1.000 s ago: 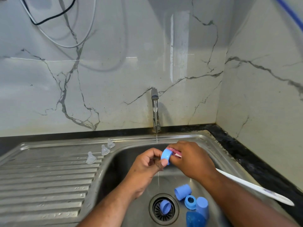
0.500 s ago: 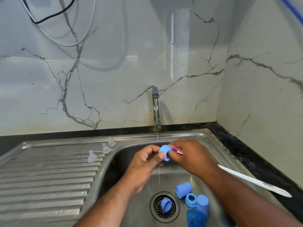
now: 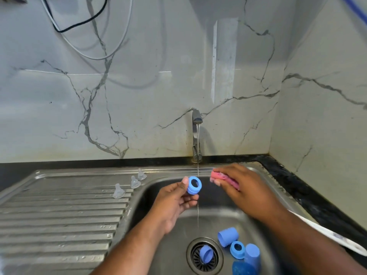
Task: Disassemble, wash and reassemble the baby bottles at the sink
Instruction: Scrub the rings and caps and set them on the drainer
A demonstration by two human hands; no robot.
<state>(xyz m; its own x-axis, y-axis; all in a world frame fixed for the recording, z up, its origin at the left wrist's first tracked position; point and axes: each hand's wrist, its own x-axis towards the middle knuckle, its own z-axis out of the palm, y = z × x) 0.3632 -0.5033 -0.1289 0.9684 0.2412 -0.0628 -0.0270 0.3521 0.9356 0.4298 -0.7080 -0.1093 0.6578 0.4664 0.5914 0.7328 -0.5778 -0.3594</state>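
Blue bottle ring (image 3: 194, 185) sits above the sink basin (image 3: 218, 217), pinched between the thumb and curled fingers of the left hand (image 3: 174, 203), its round opening facing up towards the camera. The thin water stream (image 3: 198, 169) from the tap (image 3: 196, 135) comes down at the ring's right edge; whether it strikes the ring or passes behind it cannot be told. The right hand (image 3: 242, 193) is just to the right, fingers curled round a pink sponge (image 3: 224, 178).

On the basin floor lie more blue parts: one cap (image 3: 206, 254) on the drain strainer (image 3: 216, 262), a cap on its side (image 3: 228, 236), a second ring (image 3: 237, 249) and another cap (image 3: 252, 254) touching it. Three clear teats (image 3: 118, 191) stand in a row on the ribbed drainboard (image 3: 59, 215), well apart from the hands. A white long-handled tool (image 3: 337, 237) lies along the right rim beside the black desk (image 3: 297, 185), its near end hidden by the right forearm. Cables (image 3: 89, 46) hang on the marble wall.

Half a second ago the sponge was pressed against the ring and the hands touched; now they are apart, the sponge drawn off to the right.
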